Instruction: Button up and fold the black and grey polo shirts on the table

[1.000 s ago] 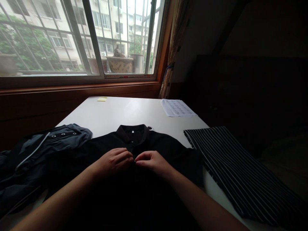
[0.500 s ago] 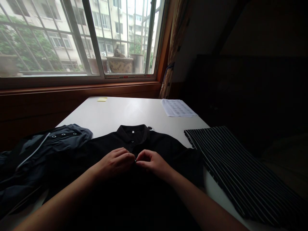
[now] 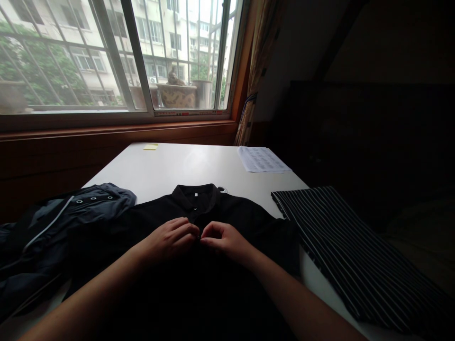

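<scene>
A black collared shirt (image 3: 245, 208) lies spread out, front side up, with its collar pointing away from me. Below the collar, my left hand (image 3: 175, 236) is closed on the edge of the front opening, its fingers curled over the cloth. Just to its right, my right hand (image 3: 227, 240) pinches the placket between thumb and forefinger, almost touching the left fingertips. A snap or button seems to lie between them, but the fingers and the dark cloth mostly hide it. One small round fastener (image 3: 195, 209) shows higher up, near the collar.
The white table (image 3: 192, 161) bears a yellow sticky note (image 3: 150, 147) and printed sheets (image 3: 265, 159) at its far side. Dark blue-grey clothing with eyelets (image 3: 106, 208) lies left of the shirt. A striped black cloth (image 3: 341, 241) lies on the right. Beyond stands a barred window (image 3: 177, 61).
Both hands stay at the same spot on the shirt front. The fingers have barely shifted, and the small glint between them is fainter now.
</scene>
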Demonstrator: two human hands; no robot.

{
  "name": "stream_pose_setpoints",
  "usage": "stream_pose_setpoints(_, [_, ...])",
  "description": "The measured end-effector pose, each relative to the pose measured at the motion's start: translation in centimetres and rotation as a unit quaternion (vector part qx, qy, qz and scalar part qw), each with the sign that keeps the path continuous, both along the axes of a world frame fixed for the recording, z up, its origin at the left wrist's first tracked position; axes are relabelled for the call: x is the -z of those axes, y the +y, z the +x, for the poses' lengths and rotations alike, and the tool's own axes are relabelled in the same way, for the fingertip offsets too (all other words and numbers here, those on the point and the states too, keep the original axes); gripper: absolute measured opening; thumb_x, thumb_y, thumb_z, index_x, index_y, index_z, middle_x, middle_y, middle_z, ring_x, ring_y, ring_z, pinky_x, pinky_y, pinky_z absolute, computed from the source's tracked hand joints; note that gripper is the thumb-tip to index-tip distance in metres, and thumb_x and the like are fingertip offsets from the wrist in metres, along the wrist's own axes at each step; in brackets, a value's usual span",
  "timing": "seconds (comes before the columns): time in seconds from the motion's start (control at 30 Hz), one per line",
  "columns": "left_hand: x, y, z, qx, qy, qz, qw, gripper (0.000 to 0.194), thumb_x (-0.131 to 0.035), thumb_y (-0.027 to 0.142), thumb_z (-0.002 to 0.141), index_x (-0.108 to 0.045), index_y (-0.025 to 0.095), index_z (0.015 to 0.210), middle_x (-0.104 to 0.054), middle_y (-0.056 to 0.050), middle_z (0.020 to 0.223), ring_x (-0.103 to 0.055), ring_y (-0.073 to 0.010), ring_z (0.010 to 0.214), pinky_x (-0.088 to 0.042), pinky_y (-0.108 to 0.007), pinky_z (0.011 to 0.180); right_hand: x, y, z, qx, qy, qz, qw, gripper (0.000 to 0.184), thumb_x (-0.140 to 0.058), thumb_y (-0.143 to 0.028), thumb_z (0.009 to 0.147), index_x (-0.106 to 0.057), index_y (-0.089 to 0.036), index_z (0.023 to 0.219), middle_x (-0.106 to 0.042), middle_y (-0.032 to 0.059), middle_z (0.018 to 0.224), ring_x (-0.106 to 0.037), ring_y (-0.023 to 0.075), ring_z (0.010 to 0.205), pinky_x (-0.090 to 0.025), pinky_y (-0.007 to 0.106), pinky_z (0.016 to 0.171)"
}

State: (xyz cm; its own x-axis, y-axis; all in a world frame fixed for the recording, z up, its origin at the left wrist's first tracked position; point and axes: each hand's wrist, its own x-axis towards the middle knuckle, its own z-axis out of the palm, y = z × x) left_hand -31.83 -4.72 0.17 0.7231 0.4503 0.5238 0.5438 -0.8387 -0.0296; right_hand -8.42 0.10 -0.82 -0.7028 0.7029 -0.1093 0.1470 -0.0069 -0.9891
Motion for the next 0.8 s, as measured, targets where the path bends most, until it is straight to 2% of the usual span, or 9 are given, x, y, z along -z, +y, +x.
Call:
stream_pose_setpoints(0.27, [-0.46, -0.1, 0.27, 0.0, -0.01, 0.017, 1.0, 0.008, -0.052, 0.015, 0.097, -0.059, 0.016, 0.097, -0.069, -0.007, 0.1, -0.059, -0.0171, 0.081, -0.053, -0.031, 0.075, 0.25, 0.19, 0.12, -0.004, -0.004, 0.011, 1.0, 0.024, -0.076, -0.039, 0.081, -0.069, -0.018, 0.091, -0.065, -0.0015, 0.075, -0.058, 0.011, 0.061, -0.046, 0.021, 0.053])
stream_pose_setpoints(0.5, [-0.37, -0.03, 0.37, -0.001, -0.008, 0.029, 1.0, 0.009, -0.05, 0.015, 0.097, -0.059, 0.017, 0.096, -0.07, -0.007, 0.1, -0.061, -0.0167, 0.081, -0.054, -0.032, 0.077, 0.15, -0.09, -0.17, 0.004, 0.009, 0.003, 1.0, 0.03, -0.07, -0.047, 0.085, -0.065, -0.018, 0.092, -0.065, -0.0009, 0.074, -0.06, 0.0118, 0.06, -0.046, 0.021, 0.049])
stream_pose_setpoints(0.8, [-0.25, 0.09, 0.11, 0.027, -0.006, 0.023, 0.999, 0.013, -0.046, 0.012, 0.099, -0.056, 0.016, 0.092, -0.072, -0.009, 0.103, -0.06, -0.0168, 0.075, -0.049, -0.033, 0.071, 0.19, -0.51, -0.66, 0.027, -0.037, 0.036, 0.998, 0.03, -0.065, -0.049, 0.089, -0.063, -0.019, 0.088, -0.062, -0.0025, 0.068, -0.057, 0.0103, 0.055, -0.044, 0.02, 0.047])
